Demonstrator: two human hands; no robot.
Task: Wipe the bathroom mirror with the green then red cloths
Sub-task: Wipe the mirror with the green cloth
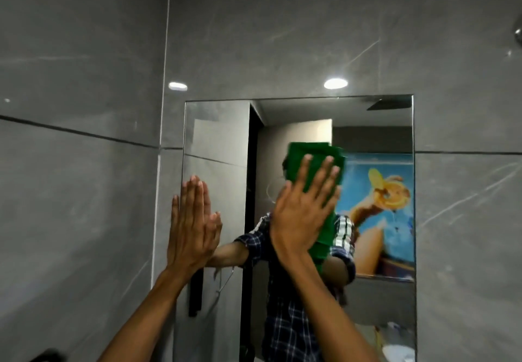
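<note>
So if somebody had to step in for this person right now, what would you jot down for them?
Right hand: flat and open, pressing the green cloth against the mirror, about mid-height, near the middle.
Left hand: flat and empty, braced at the mirror's left edge, where it meets the grey tiled wall.
Done: green wiping is under way; how much of the glass is covered cannot be told.
Left: finish the green pass, then wipe with the red cloth, which is not in view.
</note>
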